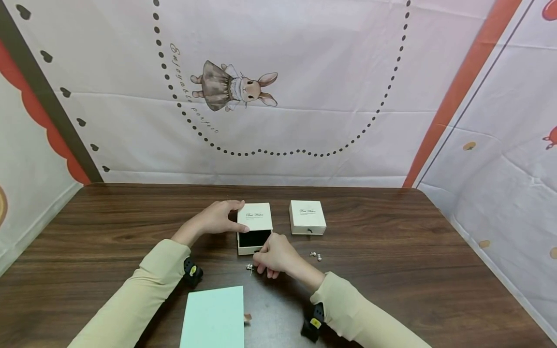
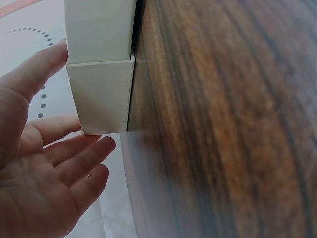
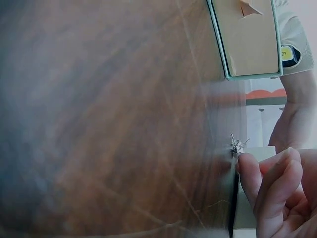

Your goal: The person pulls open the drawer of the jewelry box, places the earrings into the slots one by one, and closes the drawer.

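Observation:
A cream white drawer box (image 1: 254, 216) with printed lettering stands on the table, its drawer (image 1: 254, 238) pulled partway out and showing a black lining. My left hand (image 1: 216, 217) holds the box's sleeve from the left, thumb at the near side and fingers towards the back; the box's side (image 2: 101, 34) shows in the left wrist view. My right hand (image 1: 275, 255), fingers bent, is at the drawer's front right corner. Whether it pinches the drawer's dark pull tab is hidden. Small silvery earrings (image 3: 237, 145) lie right beside its fingertips.
A second, shut cream white box (image 1: 307, 217) stands to the right. In front of it lie more small silvery earrings (image 1: 316, 256). A mint green box (image 1: 213, 316) with a tan tab (image 1: 247, 318) is at the table's near edge. Printed cloth (image 1: 283, 130) hangs behind the table.

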Tool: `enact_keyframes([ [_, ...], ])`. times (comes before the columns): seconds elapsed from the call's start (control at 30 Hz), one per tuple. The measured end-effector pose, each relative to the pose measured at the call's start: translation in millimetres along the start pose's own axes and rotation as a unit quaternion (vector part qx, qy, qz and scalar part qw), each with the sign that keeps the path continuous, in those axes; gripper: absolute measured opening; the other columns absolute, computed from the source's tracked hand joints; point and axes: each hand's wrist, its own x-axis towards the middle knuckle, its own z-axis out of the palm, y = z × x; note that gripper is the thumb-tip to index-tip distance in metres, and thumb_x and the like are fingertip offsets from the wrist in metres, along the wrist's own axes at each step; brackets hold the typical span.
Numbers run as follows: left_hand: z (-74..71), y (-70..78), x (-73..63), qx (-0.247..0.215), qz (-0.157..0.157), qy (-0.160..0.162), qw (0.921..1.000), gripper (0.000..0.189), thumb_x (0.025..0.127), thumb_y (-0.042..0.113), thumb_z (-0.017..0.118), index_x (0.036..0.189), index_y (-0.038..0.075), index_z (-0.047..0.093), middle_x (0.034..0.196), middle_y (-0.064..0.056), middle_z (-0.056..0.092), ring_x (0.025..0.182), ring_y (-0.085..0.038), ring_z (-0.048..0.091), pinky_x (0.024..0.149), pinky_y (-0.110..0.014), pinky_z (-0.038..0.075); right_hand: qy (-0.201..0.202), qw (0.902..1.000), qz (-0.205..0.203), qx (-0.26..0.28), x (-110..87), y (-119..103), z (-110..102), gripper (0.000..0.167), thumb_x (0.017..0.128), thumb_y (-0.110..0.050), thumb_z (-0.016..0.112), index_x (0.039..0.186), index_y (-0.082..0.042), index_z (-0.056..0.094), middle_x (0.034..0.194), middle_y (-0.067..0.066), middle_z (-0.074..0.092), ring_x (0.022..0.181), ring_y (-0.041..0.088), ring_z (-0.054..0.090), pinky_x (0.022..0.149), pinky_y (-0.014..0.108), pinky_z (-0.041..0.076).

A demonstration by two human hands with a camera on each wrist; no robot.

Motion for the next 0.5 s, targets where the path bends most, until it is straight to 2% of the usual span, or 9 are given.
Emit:
enact_keyframes([
  [0.5,0.2,-0.3,-0.2,-0.001,0.000,0.002,1.0000,0.084,0.076,0.042,0.071,0.138,-0.002,0.034,0.142,-0.020,0.033,0.131,-0.034,0.030,0.102,-0.048,0.030,-0.004,1.0000,0.002,0.005,-2.9,1.2,1.0,0.025,0.081,-0.004,0.056,0.059,-0.004,0.069,0.048,0.003,0.061,0.030,0.004,0.045,0.033,0.022,0.043],
])
